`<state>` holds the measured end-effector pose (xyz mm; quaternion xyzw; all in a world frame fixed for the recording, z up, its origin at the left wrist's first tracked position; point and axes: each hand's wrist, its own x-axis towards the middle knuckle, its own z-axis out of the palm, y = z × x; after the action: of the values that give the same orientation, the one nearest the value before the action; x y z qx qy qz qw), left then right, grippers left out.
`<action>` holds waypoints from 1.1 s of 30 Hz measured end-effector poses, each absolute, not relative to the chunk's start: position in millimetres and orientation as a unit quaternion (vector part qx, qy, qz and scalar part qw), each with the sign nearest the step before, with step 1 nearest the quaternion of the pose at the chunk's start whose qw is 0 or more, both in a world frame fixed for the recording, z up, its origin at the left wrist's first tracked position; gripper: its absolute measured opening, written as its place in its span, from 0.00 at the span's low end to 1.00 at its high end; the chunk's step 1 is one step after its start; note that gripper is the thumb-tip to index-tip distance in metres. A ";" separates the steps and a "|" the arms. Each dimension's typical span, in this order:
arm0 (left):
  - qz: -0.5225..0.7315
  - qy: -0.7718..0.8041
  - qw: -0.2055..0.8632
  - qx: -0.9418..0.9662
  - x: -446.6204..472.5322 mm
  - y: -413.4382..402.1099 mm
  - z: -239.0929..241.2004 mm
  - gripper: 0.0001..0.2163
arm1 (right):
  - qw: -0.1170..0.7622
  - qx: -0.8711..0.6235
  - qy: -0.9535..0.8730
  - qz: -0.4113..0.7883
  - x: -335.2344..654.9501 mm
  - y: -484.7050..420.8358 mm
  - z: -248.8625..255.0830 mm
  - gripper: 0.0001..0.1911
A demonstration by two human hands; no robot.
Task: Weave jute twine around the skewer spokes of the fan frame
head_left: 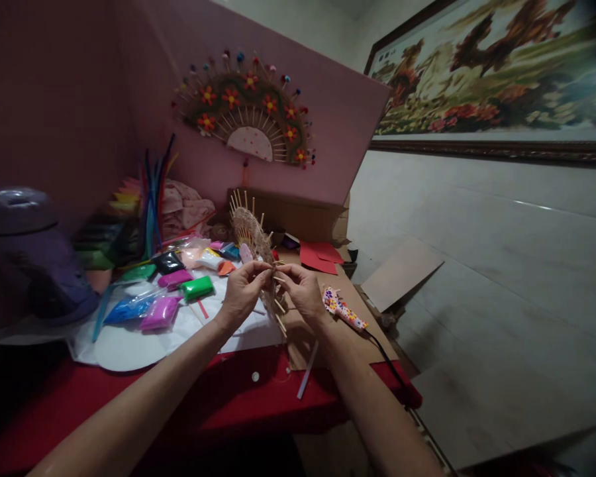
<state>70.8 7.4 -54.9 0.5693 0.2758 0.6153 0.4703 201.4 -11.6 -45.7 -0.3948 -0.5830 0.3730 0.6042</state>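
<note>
A half-round stick fan (pixel 253 233), wrapped in rough brown fibre, stands tilted edge-on in front of me, with thin wooden sticks poking out of its rim. My left hand (pixel 243 291) is closed on the fan's near edge, thumb and fingers pinched together. From the other side my right hand (pixel 300 291) pinches at the same edge, its fingertips almost meeting the left ones. Whether a separate small piece sits between the fingertips is hidden. To the right of my right hand, a flower-patterned hot glue gun (pixel 345 310) lies on a cardboard sheet (pixel 367 341).
Several clay packets (pixel 197 287) lie at left, near a white disc (pixel 129 348). Pipe cleaners (pixel 153 205) stand behind. A finished flower fan (pixel 248 109) hangs on a pink board (pixel 338 119). A glue stick (pixel 308 371) lies near the red table edge (pixel 228 397); a purple container (pixel 27 252) stands left.
</note>
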 end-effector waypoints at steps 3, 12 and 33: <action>0.612 0.276 0.470 0.573 70.4 8.6 -55.3 0.09 | 0.604 -0.399 -0.585 0.366 200.3 -12.1 -44.8 0.08; 0.596 0.298 0.394 0.633 65.9 11.9 -55.5 0.09 | 0.596 -0.410 -0.595 0.350 198.6 -10.9 -44.1 0.10; 0.598 0.294 0.426 0.612 64.4 9.4 -52.8 0.08 | 0.577 -0.423 -0.627 0.308 195.3 -15.6 -38.4 0.09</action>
<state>64.4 9.4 -52.8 0.6118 0.2943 0.5977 0.4263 195.3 -15.6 -38.4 -0.4233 -0.6273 0.3075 0.5769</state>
